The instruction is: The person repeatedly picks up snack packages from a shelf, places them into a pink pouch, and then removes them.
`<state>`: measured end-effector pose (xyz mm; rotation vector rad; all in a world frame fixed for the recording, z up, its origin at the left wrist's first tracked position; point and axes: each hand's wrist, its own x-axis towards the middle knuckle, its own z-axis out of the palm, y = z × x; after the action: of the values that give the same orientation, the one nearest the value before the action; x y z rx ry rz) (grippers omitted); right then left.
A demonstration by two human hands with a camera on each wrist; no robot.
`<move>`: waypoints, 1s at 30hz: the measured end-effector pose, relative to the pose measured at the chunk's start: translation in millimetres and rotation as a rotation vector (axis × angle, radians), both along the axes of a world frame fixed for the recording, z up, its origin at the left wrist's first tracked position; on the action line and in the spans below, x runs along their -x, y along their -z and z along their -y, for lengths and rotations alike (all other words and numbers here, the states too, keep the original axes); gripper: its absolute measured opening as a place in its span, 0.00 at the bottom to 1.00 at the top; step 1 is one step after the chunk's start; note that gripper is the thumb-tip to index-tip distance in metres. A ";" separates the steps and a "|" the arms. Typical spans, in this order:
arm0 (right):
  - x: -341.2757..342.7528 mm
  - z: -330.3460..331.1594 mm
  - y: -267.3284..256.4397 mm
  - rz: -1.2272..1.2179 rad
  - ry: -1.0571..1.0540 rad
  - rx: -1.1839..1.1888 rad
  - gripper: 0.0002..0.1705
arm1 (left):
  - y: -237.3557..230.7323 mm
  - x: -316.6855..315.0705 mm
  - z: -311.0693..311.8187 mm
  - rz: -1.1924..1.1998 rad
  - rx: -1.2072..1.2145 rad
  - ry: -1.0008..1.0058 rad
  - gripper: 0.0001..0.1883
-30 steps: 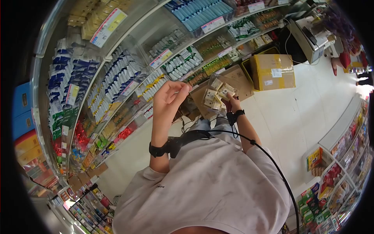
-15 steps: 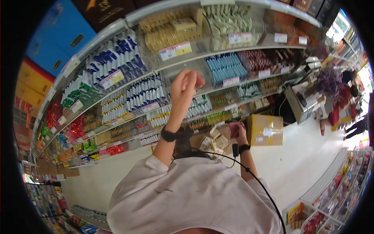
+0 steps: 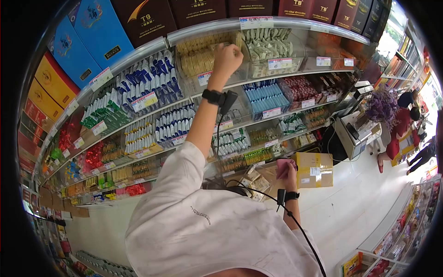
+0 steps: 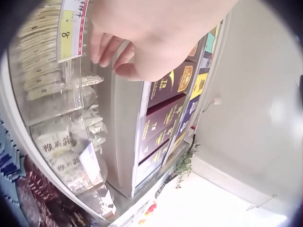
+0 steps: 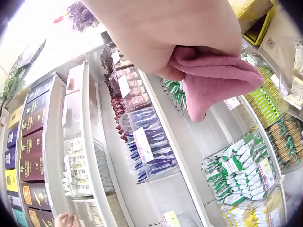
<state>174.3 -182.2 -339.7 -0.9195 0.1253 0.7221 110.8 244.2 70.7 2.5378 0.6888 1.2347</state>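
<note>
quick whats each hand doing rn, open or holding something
Left hand: open, loosely curled, nothing visible in it.
Right hand: closed, holding a pink cloth.

lol okay, brown box (image 3: 145, 24) up top says T9, dark red boxes (image 3: 299, 9) say T8, yellow-and-white price tag (image 4: 70, 34) reads 8.
</note>
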 end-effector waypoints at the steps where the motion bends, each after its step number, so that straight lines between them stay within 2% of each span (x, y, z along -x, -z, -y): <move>1: 0.7 1.0 -0.7 -0.006 0.013 0.009 0.09 | -3.0 -9.5 -8.0 0.001 0.012 0.024 0.17; 3: 4.5 3.6 -6.0 -0.020 0.040 0.028 0.10 | -9.3 -21.1 -10.8 0.002 0.037 0.076 0.17; 4: 7.2 4.7 -11.2 -0.021 0.068 0.027 0.09 | -14.6 -22.8 -7.5 -0.021 0.109 0.094 0.24; 7: 11.9 11.2 -17.5 -0.017 0.131 0.006 0.10 | -30.4 -27.4 2.2 -0.072 0.293 0.139 0.31; 11: 13.6 25.1 -16.0 0.005 0.155 -0.017 0.12 | -1.9 -56.2 -29.8 0.063 0.064 0.072 0.32; 13: 18.0 28.7 -26.2 -0.004 0.168 -0.021 0.12 | -28.4 -26.7 12.6 0.090 0.194 0.116 0.33; 15: 28.5 33.6 -56.6 -0.028 0.166 -0.029 0.12 | -35.3 -9.5 18.2 0.160 0.341 0.211 0.37; 16: 27.6 35.8 -55.3 -0.002 0.167 -0.027 0.12 | -22.8 -15.9 9.3 0.342 0.164 0.091 0.32; 17: 27.0 38.4 -54.0 0.023 0.167 -0.024 0.12 | -10.6 -17.3 -2.5 0.434 0.124 0.074 0.29; 19: 28.3 41.7 -55.8 0.043 0.143 -0.021 0.13 | -7.9 8.4 16.0 0.619 0.048 0.034 0.23; 22: 25.4 41.7 -75.0 0.029 0.100 -0.058 0.13 | 7.6 32.5 27.0 0.805 0.262 0.158 0.16; 25: 25.8 25.1 -97.8 0.037 0.081 -0.126 0.14 | 14.9 61.3 78.6 0.812 0.470 0.372 0.19; 27: 23.3 14.4 -115.6 0.104 0.022 -0.100 0.16 | 9.5 81.8 120.4 0.676 0.628 0.487 0.24; 29: 28.4 3.7 -155.4 0.111 -0.079 -0.102 0.20 | 15.5 91.8 155.7 0.568 0.788 0.587 0.28; 30: 35.5 -3.7 -181.4 0.147 -0.056 -0.100 0.21 | 21.6 94.3 171.2 0.533 0.865 0.627 0.30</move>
<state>138.8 -178.5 -158.3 -0.8800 -0.0660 0.7044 16.4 73.0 49.1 1.4467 0.1850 0.9968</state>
